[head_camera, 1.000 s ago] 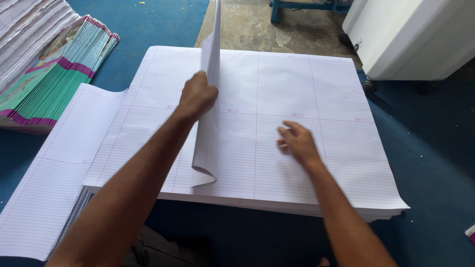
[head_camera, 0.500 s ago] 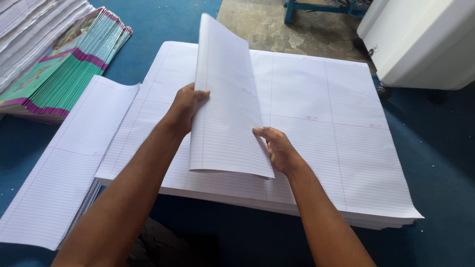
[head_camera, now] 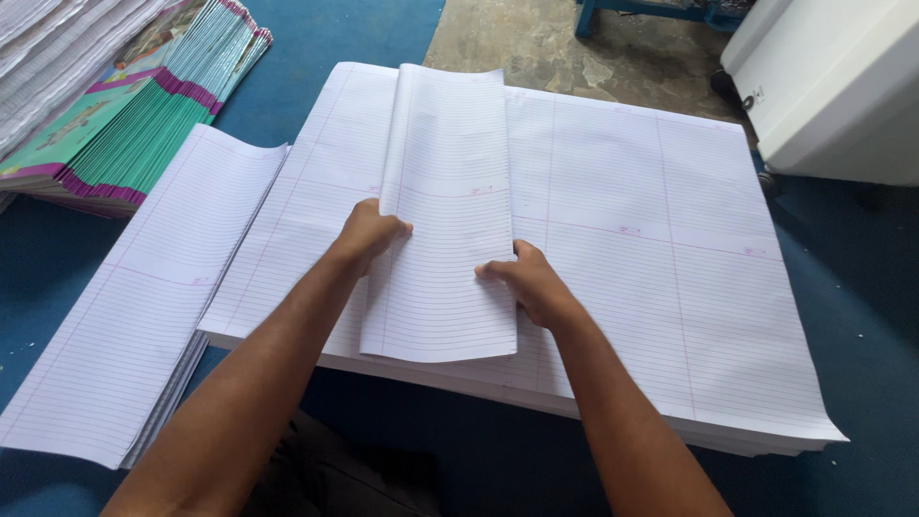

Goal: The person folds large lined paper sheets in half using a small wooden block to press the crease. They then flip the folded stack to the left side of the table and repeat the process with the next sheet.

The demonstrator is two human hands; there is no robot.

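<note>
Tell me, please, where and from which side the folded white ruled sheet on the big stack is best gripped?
Grip the folded white ruled sheet by its long side edges, from left and right: it lies flat, long and narrow, and both hands, left and right, already pinch there.

The folded sheet (head_camera: pixel 445 220) is thin white paper, matt and smooth, with fine printed lines. The big stack (head_camera: pixel 651 249) under it is the same lined paper, flat and not shiny. The narrow pile (head_camera: pixel 144 297) beside it is paper too. The colourful booklets (head_camera: pixel 134 124) have smooth card covers with a slight shine. The blue surface (head_camera: pixel 862 316) looks like soft, rough cloth or carpet. The floor patch (head_camera: pixel 536 43) looks like hard, rough, stained concrete. The white box (head_camera: pixel 833 86) looks smooth and a little glossy, like plastic or painted metal.
</note>
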